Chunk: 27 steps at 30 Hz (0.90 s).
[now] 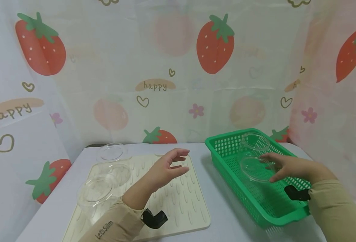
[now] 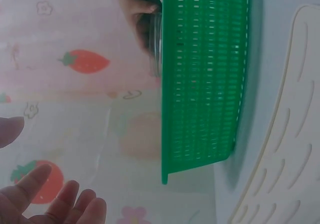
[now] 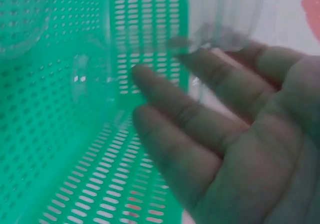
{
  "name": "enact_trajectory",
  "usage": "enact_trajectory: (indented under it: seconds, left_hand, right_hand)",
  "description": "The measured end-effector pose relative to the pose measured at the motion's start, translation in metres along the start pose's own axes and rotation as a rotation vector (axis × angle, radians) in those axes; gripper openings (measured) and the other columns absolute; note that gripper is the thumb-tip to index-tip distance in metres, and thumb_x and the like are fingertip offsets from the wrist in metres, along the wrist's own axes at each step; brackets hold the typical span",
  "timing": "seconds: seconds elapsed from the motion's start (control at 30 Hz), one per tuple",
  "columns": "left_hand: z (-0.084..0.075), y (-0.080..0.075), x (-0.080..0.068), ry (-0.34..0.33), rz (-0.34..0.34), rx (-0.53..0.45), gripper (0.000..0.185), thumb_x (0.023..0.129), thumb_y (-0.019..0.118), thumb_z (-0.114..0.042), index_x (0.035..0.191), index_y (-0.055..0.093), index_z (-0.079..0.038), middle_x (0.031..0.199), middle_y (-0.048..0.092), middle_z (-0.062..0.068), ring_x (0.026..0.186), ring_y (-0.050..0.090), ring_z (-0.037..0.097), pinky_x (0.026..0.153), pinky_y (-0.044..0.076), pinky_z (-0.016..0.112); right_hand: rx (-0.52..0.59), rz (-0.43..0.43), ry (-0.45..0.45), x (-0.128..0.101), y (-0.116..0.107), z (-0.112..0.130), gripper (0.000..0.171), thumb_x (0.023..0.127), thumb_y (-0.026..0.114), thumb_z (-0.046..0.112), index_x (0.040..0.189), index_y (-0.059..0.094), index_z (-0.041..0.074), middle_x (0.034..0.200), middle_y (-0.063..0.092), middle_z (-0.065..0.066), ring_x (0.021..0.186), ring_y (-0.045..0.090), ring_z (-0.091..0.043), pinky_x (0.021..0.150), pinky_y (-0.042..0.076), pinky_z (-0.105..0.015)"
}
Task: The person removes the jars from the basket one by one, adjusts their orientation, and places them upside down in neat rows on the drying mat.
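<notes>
My right hand [image 1: 289, 167] is over the green basket [image 1: 235, 183], thumb and fingers around the rim of a clear round container [image 1: 254, 169]. In the left wrist view this container [image 2: 156, 46] shows above the basket's edge. The right wrist view has its clear wall [image 3: 225, 13] near the fingertips, the other fingers extended. Another clear round container [image 1: 255, 142] stands inside the basket at the far end. My left hand [image 1: 168, 168] hovers over the cream mat [image 1: 193, 205], fingers loosely bent, nothing in its grasp.
Two more clear round containers stand on the mat's left side, one near [image 1: 96, 191] and one farther back [image 1: 112, 154]. A strawberry-print curtain [image 1: 178, 60] closes off the back and sides. White tabletop [image 1: 206, 174] runs between mat and basket.
</notes>
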<state>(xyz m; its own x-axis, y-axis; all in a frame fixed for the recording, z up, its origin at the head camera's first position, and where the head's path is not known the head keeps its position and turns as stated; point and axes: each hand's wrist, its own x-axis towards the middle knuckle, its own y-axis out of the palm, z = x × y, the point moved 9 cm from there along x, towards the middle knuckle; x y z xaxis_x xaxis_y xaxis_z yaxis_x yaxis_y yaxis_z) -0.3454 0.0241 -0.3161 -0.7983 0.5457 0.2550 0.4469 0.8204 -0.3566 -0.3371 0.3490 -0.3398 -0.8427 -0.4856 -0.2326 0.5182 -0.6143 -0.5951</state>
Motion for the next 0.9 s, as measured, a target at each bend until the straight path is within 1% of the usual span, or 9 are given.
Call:
enact_trajectory:
  seconds: [0.1,0.23,0.37,0.57,0.67,0.73,0.8,0.87,0.9]
  left_hand:
    - [0.001,0.001,0.0,0.005,0.006,-0.021,0.049,0.086,0.063,-0.011,0.131,0.044,-0.012,0.135,0.043,0.005,0.121,0.042,0.022,0.1,0.038,0.038]
    - [0.003,0.001,0.0,0.006,0.009,-0.024,0.048,0.086,0.063,-0.012,0.13,0.045,-0.013,0.134,0.044,0.005,0.121,0.043,0.022,0.1,0.038,0.037]
    - [0.002,0.0,-0.001,0.012,0.008,-0.017,0.046,0.086,0.063,-0.014,0.129,0.046,-0.012,0.133,0.044,0.006,0.12,0.043,0.022,0.1,0.038,0.037]
    - [0.005,0.0,0.001,0.012,0.007,-0.014,0.047,0.085,0.064,-0.015,0.129,0.047,-0.014,0.133,0.045,0.003,0.12,0.044,0.021,0.1,0.038,0.036]
    - [0.004,0.0,0.001,0.015,0.007,-0.016,0.047,0.086,0.064,-0.016,0.129,0.047,-0.014,0.133,0.045,0.004,0.121,0.043,0.021,0.1,0.038,0.036]
    - [0.004,0.0,0.0,0.012,0.007,-0.018,0.047,0.086,0.064,-0.015,0.129,0.046,-0.013,0.133,0.045,0.004,0.121,0.043,0.021,0.1,0.038,0.037]
    - [0.005,0.0,0.0,0.006,0.006,-0.017,0.047,0.086,0.064,-0.015,0.129,0.046,-0.013,0.133,0.045,0.003,0.121,0.043,0.021,0.1,0.038,0.036]
    - [0.005,0.0,-0.001,0.0,0.007,-0.02,0.047,0.086,0.064,-0.014,0.129,0.046,-0.013,0.133,0.044,0.004,0.121,0.042,0.021,0.1,0.038,0.036]
    - [0.005,0.0,-0.001,-0.001,0.006,-0.021,0.047,0.086,0.064,-0.014,0.129,0.046,-0.013,0.134,0.044,0.004,0.121,0.042,0.021,0.101,0.038,0.036]
  right_hand:
    - [0.069,0.032,-0.033,0.004,0.004,-0.005,0.087,0.08,0.068,0.011,0.142,0.009,-0.003,0.146,0.009,-0.029,0.128,0.015,-0.053,0.089,0.046,-0.043]
    - [0.143,0.081,-0.079,0.007,0.008,-0.01,0.087,0.082,0.065,0.006,0.143,0.003,-0.003,0.146,0.004,-0.031,0.128,0.011,-0.054,0.086,0.048,-0.04]
    - [0.161,0.102,-0.118,0.009,0.01,-0.007,0.088,0.082,0.064,0.004,0.142,0.001,-0.004,0.145,0.003,-0.033,0.127,0.01,-0.055,0.085,0.049,-0.04]
    - [0.188,0.12,-0.105,0.013,0.013,-0.012,0.087,0.082,0.064,0.004,0.141,0.001,-0.005,0.143,0.003,-0.035,0.126,0.007,-0.058,0.086,0.047,-0.042]
    - [0.193,0.129,-0.118,0.015,0.014,-0.013,0.084,0.083,0.064,0.004,0.141,0.004,-0.003,0.144,0.007,-0.031,0.127,0.009,-0.055,0.087,0.047,-0.042]
    - [0.188,0.13,-0.136,0.016,0.013,-0.012,0.079,0.084,0.062,0.003,0.141,0.008,-0.001,0.145,0.015,-0.022,0.13,0.02,-0.043,0.087,0.047,-0.041]
    - [0.191,0.136,-0.161,0.016,0.013,-0.011,0.074,0.085,0.061,0.002,0.14,0.012,0.001,0.144,0.023,-0.008,0.129,0.031,-0.023,0.087,0.047,-0.039]
    - [0.199,0.148,-0.186,0.015,0.013,-0.009,0.071,0.086,0.059,0.0,0.14,0.014,0.004,0.139,0.028,0.007,0.122,0.036,-0.004,0.087,0.047,-0.038]
    - [0.205,0.158,-0.203,0.015,0.013,-0.008,0.07,0.086,0.058,-0.001,0.14,0.014,0.004,0.138,0.028,0.011,0.119,0.036,0.002,0.087,0.047,-0.037]
